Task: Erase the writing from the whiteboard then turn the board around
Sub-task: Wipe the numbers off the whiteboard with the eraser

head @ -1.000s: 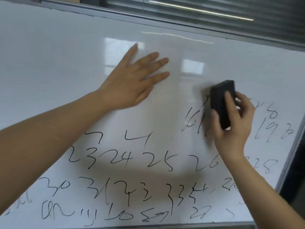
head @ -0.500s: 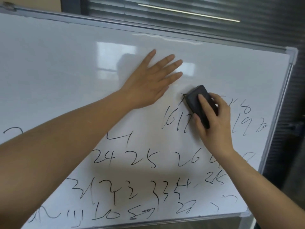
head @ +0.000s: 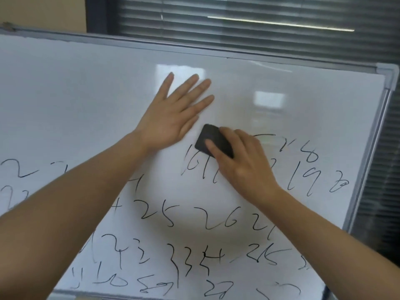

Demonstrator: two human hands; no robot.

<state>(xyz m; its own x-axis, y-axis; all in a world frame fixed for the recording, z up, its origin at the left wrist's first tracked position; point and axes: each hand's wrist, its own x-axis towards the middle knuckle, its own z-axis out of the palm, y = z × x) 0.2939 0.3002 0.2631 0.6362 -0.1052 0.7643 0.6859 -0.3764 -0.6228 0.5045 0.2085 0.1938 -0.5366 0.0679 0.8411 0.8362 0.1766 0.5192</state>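
While left hand [head: 173,118] lies flat on whiteboard [head: 86,94], right hand [head: 244,163] grips eraser [head: 213,140], seemingly pressing numbers [head: 194,213]

Taking the eraser [head: 213,141] as landmark: above it and to its upper right the whiteboard [head: 86,87] lies bare up to the grey frame [head: 388,83], open room for a sweep. Just to its upper left the left hand [head: 175,113] lies flat on the board, blocking that side. The right hand [head: 242,161] covers the eraser's lower right. Below the eraser the written numbers [head: 160,213] spread, crossed by both forearms.
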